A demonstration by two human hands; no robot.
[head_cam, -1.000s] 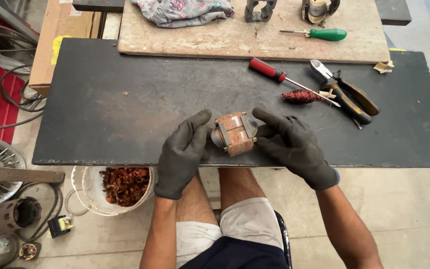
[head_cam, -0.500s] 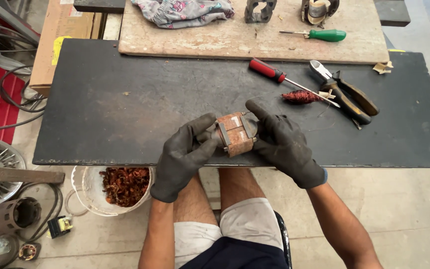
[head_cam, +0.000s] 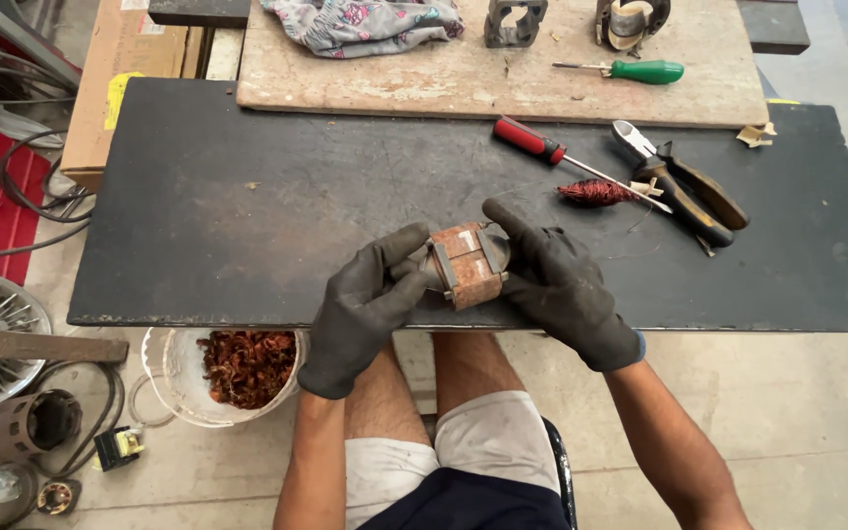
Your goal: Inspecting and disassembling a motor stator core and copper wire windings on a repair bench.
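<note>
Both hands gloved in dark grey fabric, forearms bare, coming up from the bottom edge and meeting at the near edge of the dark matte bench top [head_cam: 247,196]. Left hand [head_cam: 363,309] is curled, fingers wrapped onto the left end of the rusty brown metal motor stator block [head_cam: 465,265], thumb up along its side. Right hand [head_cam: 559,285] cups the right end, fingers closed round it, index finger stretched up and left past the block's far corner. So I read both as gripping the block between them.

Block is boxy, corroded laminated steel with paler metal bands across it, rough surface. It sits just above the bench's near edge, centre of the frame. Long axis I can't call for sure; it looks tilted slightly, top face toward the camera.

Beyond the right hand, well apart: red-handled screwdriver [head_cam: 542,147] lying diagonally, a small bundle of reddish copper wire [head_cam: 593,192], dark-handled cutting pliers [head_cam: 684,191]. Green-handled screwdriver [head_cam: 640,71] on the pale worn board [head_cam: 395,83] behind. Below the bench, a clear plastic tub [head_cam: 174,368] of copper wire scraps [head_cam: 245,365].
</note>
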